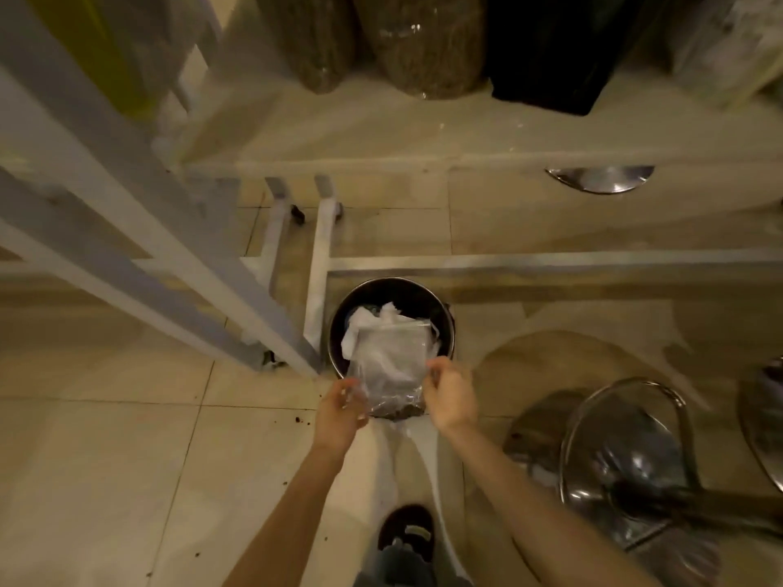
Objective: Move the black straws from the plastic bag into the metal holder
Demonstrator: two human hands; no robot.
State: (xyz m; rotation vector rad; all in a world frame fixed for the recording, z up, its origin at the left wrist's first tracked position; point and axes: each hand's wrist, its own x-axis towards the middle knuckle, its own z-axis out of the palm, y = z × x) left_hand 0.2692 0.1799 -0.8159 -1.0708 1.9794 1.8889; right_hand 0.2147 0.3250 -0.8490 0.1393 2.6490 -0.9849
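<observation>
It looked like a café stockroom: stocked shelves [423,133] beyond the hands, chrome stools [627,459] right, tiled floor [106,459].

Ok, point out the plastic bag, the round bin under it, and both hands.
plastic bag [392,366]: head view, clear middle panel.
round bin [339,328]: head view, left inner wall.
left hand [341,410]: head view, back of hand.
right hand [451,396]: head view, back of hand.

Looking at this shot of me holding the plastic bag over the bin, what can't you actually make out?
Head view only:
- Plastic bag: contents blurred; no black straws visible, just dark bits at the bottom.
- Metal bin: inside hidden by crumpled white paper and the bag.
- Left hand, right hand: fingertips blurred against the plastic.
- Shelf packages: cut off by the top edge.
</observation>
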